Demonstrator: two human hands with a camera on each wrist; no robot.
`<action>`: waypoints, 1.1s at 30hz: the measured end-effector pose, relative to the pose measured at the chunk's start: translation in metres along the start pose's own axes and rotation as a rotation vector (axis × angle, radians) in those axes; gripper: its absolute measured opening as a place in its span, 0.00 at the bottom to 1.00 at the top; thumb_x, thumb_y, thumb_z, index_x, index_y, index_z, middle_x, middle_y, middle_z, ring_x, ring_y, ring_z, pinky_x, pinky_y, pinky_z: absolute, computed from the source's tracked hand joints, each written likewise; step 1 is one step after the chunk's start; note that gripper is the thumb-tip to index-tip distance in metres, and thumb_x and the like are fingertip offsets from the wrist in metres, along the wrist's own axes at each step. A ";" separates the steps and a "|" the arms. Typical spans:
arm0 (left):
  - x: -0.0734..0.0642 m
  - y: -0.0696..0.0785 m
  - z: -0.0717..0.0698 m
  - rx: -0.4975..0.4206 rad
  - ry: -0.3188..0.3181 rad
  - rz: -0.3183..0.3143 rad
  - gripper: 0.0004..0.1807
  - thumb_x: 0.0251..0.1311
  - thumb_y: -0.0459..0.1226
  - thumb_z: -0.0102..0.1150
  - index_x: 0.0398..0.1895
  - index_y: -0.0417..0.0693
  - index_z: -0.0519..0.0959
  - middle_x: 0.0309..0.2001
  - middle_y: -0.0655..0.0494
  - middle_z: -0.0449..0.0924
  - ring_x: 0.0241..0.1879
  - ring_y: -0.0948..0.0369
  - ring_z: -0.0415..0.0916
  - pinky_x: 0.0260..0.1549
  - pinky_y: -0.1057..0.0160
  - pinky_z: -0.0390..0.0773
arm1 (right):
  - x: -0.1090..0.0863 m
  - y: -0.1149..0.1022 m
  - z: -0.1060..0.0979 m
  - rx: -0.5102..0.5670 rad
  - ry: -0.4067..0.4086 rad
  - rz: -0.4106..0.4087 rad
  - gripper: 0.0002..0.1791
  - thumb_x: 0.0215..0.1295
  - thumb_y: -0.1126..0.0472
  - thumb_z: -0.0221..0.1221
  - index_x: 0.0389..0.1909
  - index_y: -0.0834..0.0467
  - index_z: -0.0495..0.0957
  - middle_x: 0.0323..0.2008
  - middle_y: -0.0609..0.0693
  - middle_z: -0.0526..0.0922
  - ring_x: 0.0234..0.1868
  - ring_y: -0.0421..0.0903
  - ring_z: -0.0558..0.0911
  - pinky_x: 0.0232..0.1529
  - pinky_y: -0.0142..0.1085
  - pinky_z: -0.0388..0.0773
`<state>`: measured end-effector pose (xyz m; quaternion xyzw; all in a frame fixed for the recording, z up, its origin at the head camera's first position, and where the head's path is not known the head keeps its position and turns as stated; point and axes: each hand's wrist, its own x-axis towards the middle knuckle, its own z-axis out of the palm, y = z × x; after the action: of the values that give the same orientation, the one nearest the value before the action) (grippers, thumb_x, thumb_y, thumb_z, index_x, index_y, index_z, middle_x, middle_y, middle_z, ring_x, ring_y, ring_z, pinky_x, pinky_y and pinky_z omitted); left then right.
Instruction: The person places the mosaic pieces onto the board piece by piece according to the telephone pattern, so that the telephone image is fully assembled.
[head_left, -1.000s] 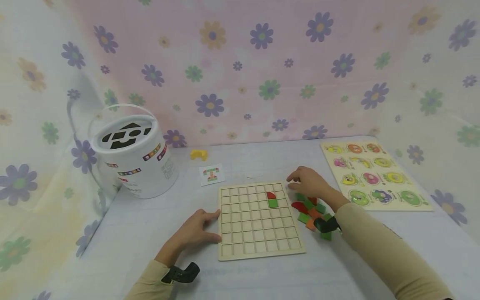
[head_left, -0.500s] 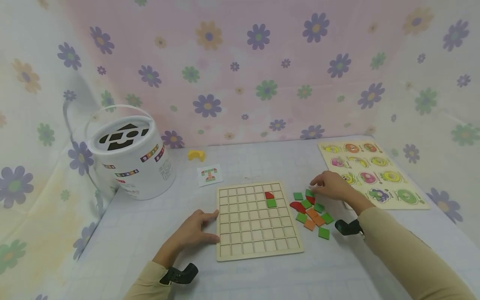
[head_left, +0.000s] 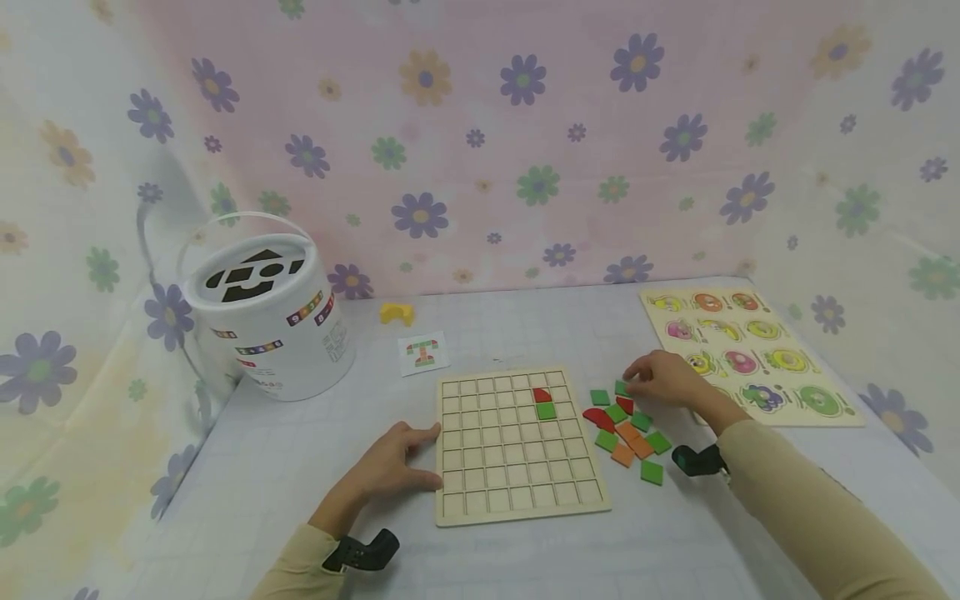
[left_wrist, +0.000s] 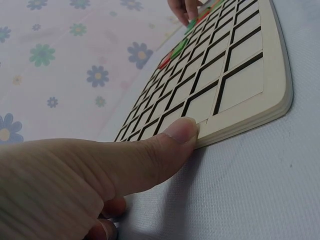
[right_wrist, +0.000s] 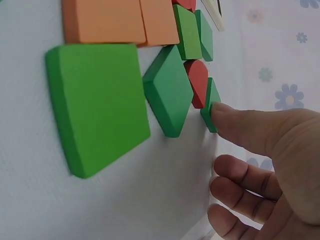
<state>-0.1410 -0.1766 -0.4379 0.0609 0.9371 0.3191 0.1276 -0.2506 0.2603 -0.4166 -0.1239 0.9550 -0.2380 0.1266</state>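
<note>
A wooden grid board (head_left: 491, 451) lies flat, with a red quarter-round tile (head_left: 542, 395) and a green square tile (head_left: 546, 411) in its upper right cells. My left hand (head_left: 388, 463) rests at the board's left side, thumb and finger spread straight along the edge; in the left wrist view the thumb touches the rim. Right of the board, my right hand (head_left: 663, 377) pinches another green tile (right_wrist: 211, 100) at the far end of the loose pile. Its thumb shows on the tile in the right wrist view, while the index finger is hidden.
Loose green tiles (head_left: 652, 472), orange tiles (head_left: 622, 454) and red tiles (head_left: 600, 419) lie beside the board. Behind are a pattern card (head_left: 423, 353), a yellow piece (head_left: 397, 313) and a white bucket (head_left: 273, 350). A fruit puzzle board (head_left: 678, 302) lies at the right.
My right hand has moved right from the board's upper right corner to the far end of the pile and reached a green tile. The left hand has stayed on the board's edge.
</note>
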 end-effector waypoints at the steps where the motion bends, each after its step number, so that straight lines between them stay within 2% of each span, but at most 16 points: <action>1: 0.000 0.000 0.000 0.000 0.000 0.000 0.45 0.38 0.47 0.80 0.66 0.53 0.74 0.37 0.55 0.67 0.38 0.60 0.62 0.35 0.63 0.62 | 0.000 0.000 0.000 -0.001 0.002 -0.001 0.17 0.63 0.56 0.63 0.49 0.62 0.84 0.40 0.56 0.83 0.40 0.49 0.75 0.43 0.42 0.76; 4: 0.000 0.000 0.001 0.000 0.001 0.000 0.46 0.38 0.47 0.80 0.67 0.53 0.74 0.37 0.55 0.67 0.38 0.60 0.62 0.35 0.63 0.62 | 0.001 0.001 0.000 -0.007 0.010 -0.009 0.17 0.63 0.57 0.62 0.48 0.63 0.83 0.38 0.56 0.83 0.39 0.49 0.74 0.41 0.40 0.74; 10: 0.001 0.000 0.001 -0.005 -0.002 0.011 0.46 0.38 0.47 0.80 0.67 0.53 0.73 0.36 0.55 0.67 0.37 0.61 0.61 0.34 0.64 0.61 | 0.000 0.005 -0.001 -0.037 0.034 -0.019 0.16 0.64 0.58 0.61 0.47 0.63 0.84 0.40 0.57 0.85 0.38 0.48 0.76 0.41 0.42 0.76; 15: 0.000 0.001 0.001 0.000 -0.007 0.005 0.46 0.39 0.47 0.80 0.67 0.53 0.73 0.37 0.55 0.67 0.37 0.60 0.62 0.35 0.63 0.61 | -0.001 0.007 -0.002 -0.029 0.022 -0.024 0.19 0.59 0.57 0.66 0.47 0.64 0.84 0.34 0.53 0.83 0.35 0.47 0.73 0.36 0.37 0.70; 23: -0.001 -0.001 -0.001 -0.003 -0.002 0.002 0.46 0.39 0.48 0.80 0.67 0.54 0.73 0.37 0.56 0.67 0.37 0.61 0.62 0.35 0.63 0.61 | 0.000 0.009 0.001 -0.040 0.039 -0.023 0.18 0.57 0.58 0.68 0.46 0.63 0.84 0.39 0.56 0.82 0.40 0.50 0.75 0.44 0.45 0.75; 33: -0.001 0.000 0.000 0.000 -0.004 0.000 0.46 0.39 0.47 0.80 0.67 0.54 0.73 0.37 0.55 0.66 0.37 0.60 0.62 0.35 0.63 0.61 | 0.000 0.001 0.000 -0.056 0.066 -0.081 0.19 0.60 0.57 0.65 0.48 0.65 0.82 0.40 0.58 0.82 0.40 0.50 0.75 0.44 0.45 0.76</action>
<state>-0.1405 -0.1768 -0.4374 0.0614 0.9369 0.3188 0.1294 -0.2510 0.2614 -0.4170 -0.1582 0.9591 -0.2201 0.0818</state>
